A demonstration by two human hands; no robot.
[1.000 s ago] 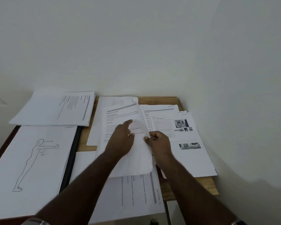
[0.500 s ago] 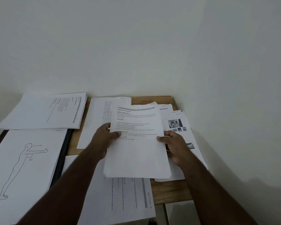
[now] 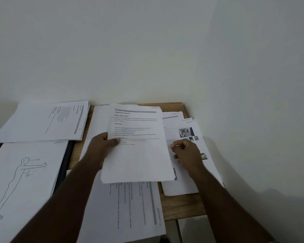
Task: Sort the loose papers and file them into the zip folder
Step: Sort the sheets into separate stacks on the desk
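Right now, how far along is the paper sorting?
Done: papers lie in separate stacks on the wooden table, including the figure-drawing sheet and photo pages. In hand: the left hand grips a text sheet; the right hand is curled beside it. Left: filing; no papers filed yet.

The left hand (image 3: 102, 146) grips a printed sheet (image 3: 137, 144) at its left edge, raised over the wooden tabletop (image 3: 181, 206). The right hand (image 3: 186, 153), fingers curled, rests over the photo pages (image 3: 191, 134); whether it pinches one is unclear. A figure drawing (image 3: 21, 176) lies left.
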